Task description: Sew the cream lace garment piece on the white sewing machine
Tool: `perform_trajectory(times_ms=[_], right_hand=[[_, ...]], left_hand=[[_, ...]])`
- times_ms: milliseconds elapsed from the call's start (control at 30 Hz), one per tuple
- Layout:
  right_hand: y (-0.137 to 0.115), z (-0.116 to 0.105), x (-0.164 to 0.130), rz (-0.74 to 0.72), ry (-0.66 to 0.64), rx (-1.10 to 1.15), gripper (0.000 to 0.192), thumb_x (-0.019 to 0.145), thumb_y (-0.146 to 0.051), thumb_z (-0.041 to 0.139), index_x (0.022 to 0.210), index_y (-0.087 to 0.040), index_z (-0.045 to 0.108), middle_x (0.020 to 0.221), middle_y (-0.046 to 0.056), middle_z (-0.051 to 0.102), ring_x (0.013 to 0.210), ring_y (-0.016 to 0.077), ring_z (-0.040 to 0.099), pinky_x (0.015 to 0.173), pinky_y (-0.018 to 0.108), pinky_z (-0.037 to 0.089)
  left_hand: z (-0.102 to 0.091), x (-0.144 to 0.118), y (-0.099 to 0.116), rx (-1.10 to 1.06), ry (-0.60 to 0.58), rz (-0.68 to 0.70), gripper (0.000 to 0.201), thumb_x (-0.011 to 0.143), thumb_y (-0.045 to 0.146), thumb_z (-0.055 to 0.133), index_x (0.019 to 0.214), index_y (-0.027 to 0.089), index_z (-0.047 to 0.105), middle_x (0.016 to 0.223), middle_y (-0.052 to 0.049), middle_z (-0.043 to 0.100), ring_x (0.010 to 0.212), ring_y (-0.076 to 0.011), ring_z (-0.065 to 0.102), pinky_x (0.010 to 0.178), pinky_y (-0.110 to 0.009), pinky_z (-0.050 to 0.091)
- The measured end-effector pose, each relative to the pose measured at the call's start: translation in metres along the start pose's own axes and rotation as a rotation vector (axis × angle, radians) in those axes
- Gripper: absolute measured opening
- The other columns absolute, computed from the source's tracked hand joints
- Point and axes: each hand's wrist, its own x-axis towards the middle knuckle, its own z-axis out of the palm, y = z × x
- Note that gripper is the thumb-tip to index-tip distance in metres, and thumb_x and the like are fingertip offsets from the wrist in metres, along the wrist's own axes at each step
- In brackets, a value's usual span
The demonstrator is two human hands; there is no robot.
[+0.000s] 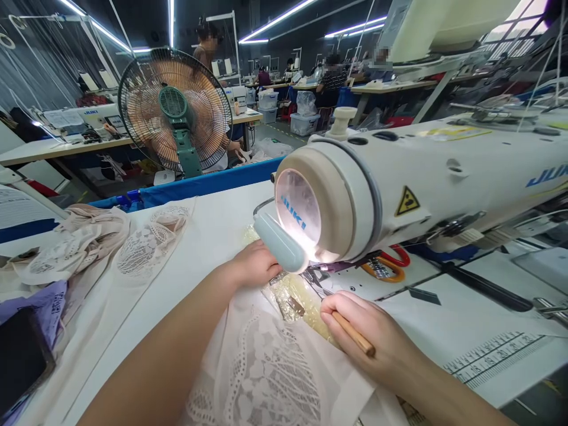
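My right hand is closed round a wooden-handled tool, whose thin metal shaft points in under the sewing machine head. Its tip is hard to make out. My left hand lies on the work left of the needle area, fingers stretched out, the fingertips partly hidden behind the grey eye guard. Pale pink lace fabric spreads between my forearms and runs up toward the machine. Clear yellowish plastic film covers the bed between my hands.
More lace garments lie at the left, near a dark phone-like slab and a purple packet. Orange-handled scissors rest behind the needle area. A ruler strip marks the right tabletop. Beyond stands a large fan; people sit farther back.
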Motion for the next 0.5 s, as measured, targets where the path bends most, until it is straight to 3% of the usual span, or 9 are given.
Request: perform_trajectory(times_ms=[500], right_hand=[[-0.0012, -0.0045, 0.0012, -0.03, -0.019, -0.065, 0.017, 0.09, -0.021, 0.037, 0.075, -0.022, 0.046, 0.065, -0.002, 0.05, 0.057, 0.0127, 0.049, 0.052, 0.025, 0.039]], left_hand=[[-0.0023, 0.0007, 0.001, -0.019, 0.004, -0.02, 0.025, 0.089, 0.028, 0.045, 0.104, 0.024, 0.064, 0.113, -0.004, 0.059, 0.116, -0.0243, 0.044, 0.1, -0.036, 0.035]])
